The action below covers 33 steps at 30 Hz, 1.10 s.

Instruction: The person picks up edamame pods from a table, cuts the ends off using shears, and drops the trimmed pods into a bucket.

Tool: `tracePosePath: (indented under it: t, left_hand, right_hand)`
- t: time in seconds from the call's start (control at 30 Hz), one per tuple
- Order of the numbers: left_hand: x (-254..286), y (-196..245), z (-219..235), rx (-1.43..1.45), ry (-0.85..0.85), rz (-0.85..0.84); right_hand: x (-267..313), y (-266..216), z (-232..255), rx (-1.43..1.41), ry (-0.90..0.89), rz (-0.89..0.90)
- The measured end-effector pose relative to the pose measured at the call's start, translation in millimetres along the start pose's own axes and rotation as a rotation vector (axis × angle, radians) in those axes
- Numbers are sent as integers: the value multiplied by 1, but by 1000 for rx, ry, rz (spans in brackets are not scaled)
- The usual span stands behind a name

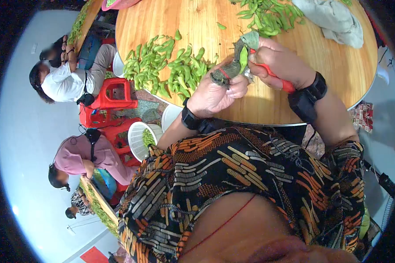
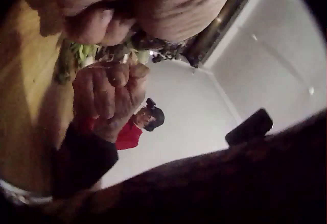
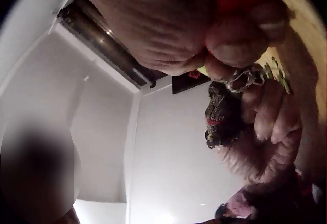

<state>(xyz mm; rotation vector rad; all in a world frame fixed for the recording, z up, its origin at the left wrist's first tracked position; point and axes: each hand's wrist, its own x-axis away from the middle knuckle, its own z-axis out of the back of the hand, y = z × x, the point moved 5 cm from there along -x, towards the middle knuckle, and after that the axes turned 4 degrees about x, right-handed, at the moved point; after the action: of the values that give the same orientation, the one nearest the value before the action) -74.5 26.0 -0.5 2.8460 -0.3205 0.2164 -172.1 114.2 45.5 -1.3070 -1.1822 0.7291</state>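
In the head view the left hand (image 1: 215,96) and right hand (image 1: 287,63) meet above the near edge of the round table. A green pod (image 1: 243,58) is pinched between their fingertips. Dark, rough material with a red band (image 1: 224,72) lies along the left thumb, like a wrap; its exact fit is hidden. Pale green material (image 1: 250,39) covers a right fingertip, and a red strip (image 1: 276,78) runs along the right hand. The wrist views show both hands close together with fingers curled, the left hand (image 3: 265,137) beside the dark material (image 3: 222,114).
Loose green pods (image 1: 149,65) lie left of the hands on the wooden table (image 1: 197,22); more pods (image 1: 267,17) and a grey cloth (image 1: 333,22) are at the far right. A white basket (image 1: 138,140), red stools (image 1: 114,98) and several seated people are to the left.
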Motion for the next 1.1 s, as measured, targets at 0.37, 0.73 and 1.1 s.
tracePosePath:
  t: [0.37,0.73,1.1]
  left_hand:
    - [11,42,-36,-1801,311,-397]
    - [2,32,-10,-1427,98,-138]
    - [-2,26,15,-811,287,-87]
  right_hand:
    - [-6,4,-1,651,251,384]
    - [-11,8,-5,788,32,535]
    - [-16,18,2,545,89,251]
